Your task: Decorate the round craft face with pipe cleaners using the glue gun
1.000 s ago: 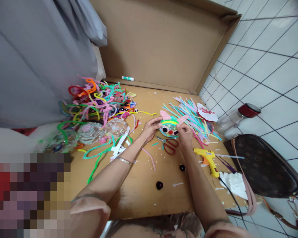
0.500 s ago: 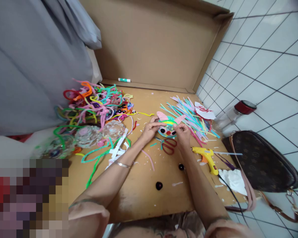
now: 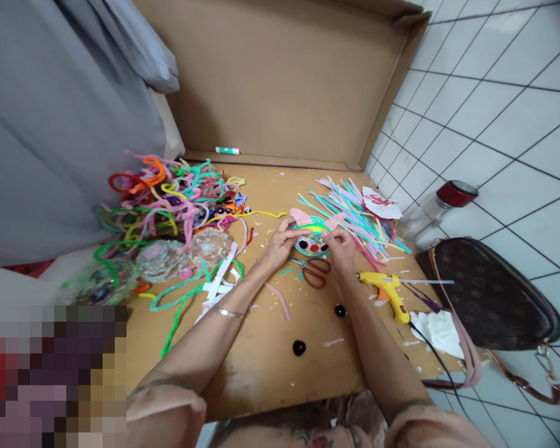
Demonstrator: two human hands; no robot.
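Between my two hands is a small clear animal-face craft [image 3: 313, 239] with pink ears, black eyes, a red nose and a green and yellow band. My left hand [image 3: 280, 241] grips its left side, fingers along the band. On the right side, my right hand [image 3: 340, 247] pinches it near the band, covering part of one eye. Red-handled scissors [image 3: 316, 274] lie on the table just below the craft. A yellow glue gun [image 3: 385, 291] rests to the right of my right forearm.
Tangled pipe cleaners [image 3: 177, 199] heap at the left, near clear plastic pieces [image 3: 161, 258]. Straight pipe cleaners [image 3: 354, 214] lie at the right rear. A glass bottle [image 3: 432, 208] and brown handbag [image 3: 499, 292] stand right. A glue stick [image 3: 227, 150] lies by the cardboard [image 3: 280, 81].
The view has shifted slightly. Both hands keep hold of the craft, and my right hand now covers a little more of the eye on its side.
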